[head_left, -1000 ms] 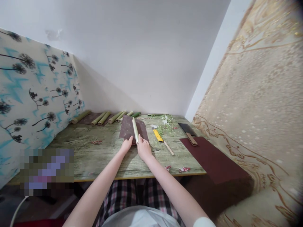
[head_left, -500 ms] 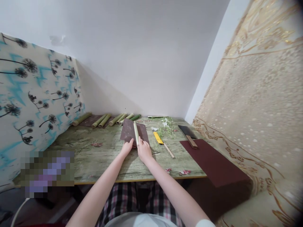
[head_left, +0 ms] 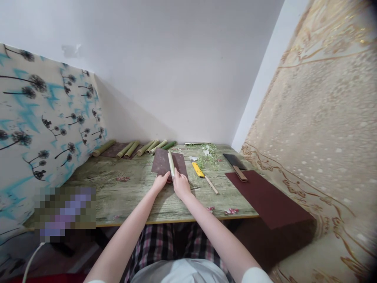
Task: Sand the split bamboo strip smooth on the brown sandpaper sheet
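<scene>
**Main thing:** a pale green bamboo stick [head_left: 171, 164], thin and long, lying over the middle of the dark brown sheet [head_left: 161, 163]. Couldn't tell if it was pressed on the sheet or lifted a bit off it.

**Stick vs hands:** its near end was right at the right hand's fingers, and the left hand was just beside it, on the left.

**Which way it pointed:** long axis ran away from the person, roughly front to back, with the far end leaning slightly left. The far end reached nearly to the sheet's far edge.

**Left hand:** the left hand [head_left: 160, 183] sat at the near edge of the sheet, fingers loosely together and not spread. It looked like it was touching the sheet, with nothing pinched as far as I could see.

**Right hand:** the right hand [head_left: 181, 186] was just past the sheet's near right corner, fingers and thumb pinched on the near end of the stick. The exact finger placement was hard to make out from up top.

**Left of the sheet:** a wooden table [head_left: 132, 200] ran under everything, with some pink petals [head_left: 123, 179] lying on it.

**Behind the sheet:** a row of bamboo pieces [head_left: 144, 148] lay side by side, well clear of the hands.

**Right of the sheet:** a yellow box cutter [head_left: 198, 169] sat near the sheet, with a wooden stick [head_left: 211, 184] just past it and green clippings [head_left: 207, 157] behind. Further over were a black cleaver [head_left: 234, 161] and a maroon mat [head_left: 265, 198].
</scene>
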`<state>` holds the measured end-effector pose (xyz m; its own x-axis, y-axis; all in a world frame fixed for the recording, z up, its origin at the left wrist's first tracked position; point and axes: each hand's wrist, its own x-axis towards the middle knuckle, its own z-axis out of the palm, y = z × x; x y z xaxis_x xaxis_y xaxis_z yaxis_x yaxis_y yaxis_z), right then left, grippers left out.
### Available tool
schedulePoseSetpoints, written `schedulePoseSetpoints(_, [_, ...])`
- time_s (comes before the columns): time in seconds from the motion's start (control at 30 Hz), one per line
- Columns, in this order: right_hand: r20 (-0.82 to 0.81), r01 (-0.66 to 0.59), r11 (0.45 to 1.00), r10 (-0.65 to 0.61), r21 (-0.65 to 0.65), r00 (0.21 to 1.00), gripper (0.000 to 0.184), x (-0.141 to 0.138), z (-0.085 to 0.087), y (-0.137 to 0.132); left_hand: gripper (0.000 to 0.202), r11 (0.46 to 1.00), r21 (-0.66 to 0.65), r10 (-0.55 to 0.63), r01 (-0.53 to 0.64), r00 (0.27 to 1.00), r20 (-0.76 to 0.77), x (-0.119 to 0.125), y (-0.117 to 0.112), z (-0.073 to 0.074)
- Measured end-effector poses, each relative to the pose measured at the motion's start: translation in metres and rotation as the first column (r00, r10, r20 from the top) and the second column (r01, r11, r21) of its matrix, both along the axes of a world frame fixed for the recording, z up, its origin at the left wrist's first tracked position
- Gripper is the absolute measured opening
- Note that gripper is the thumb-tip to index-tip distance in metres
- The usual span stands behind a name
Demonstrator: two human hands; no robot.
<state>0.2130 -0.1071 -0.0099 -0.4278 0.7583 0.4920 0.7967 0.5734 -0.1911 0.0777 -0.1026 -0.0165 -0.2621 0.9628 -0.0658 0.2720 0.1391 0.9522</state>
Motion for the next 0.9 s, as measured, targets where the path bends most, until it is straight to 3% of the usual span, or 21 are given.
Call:
schedulePoseSetpoints(0.27, [0.000,-0.028,1.000,0.028,-0.004,1.000,0.048,0.0005,0.0021,-0.0016,0.045,0.999,-0.022,0.039,-0.041,0.995,-0.088,-0.0020,0.0032,-0.0032])
schedulePoseSetpoints(0.77, [-0.027,-0.030,1.000,0.030,0.010,0.999,0.048,0.0008,0.0038,0.0005,0.043,1.000,0.014,0.011,-0.011,1.000,-0.004,-0.0014,0.0015,-0.0022])
schedulePoseSetpoints(0.9, [-0.027,-0.026,1.000,0.026,0.010,0.999,0.048,0.0004,0.0040,-0.0001,0.044,1.000,-0.011,0.015,-0.016,0.999,-0.042,-0.0010,0.0002,0.0003])
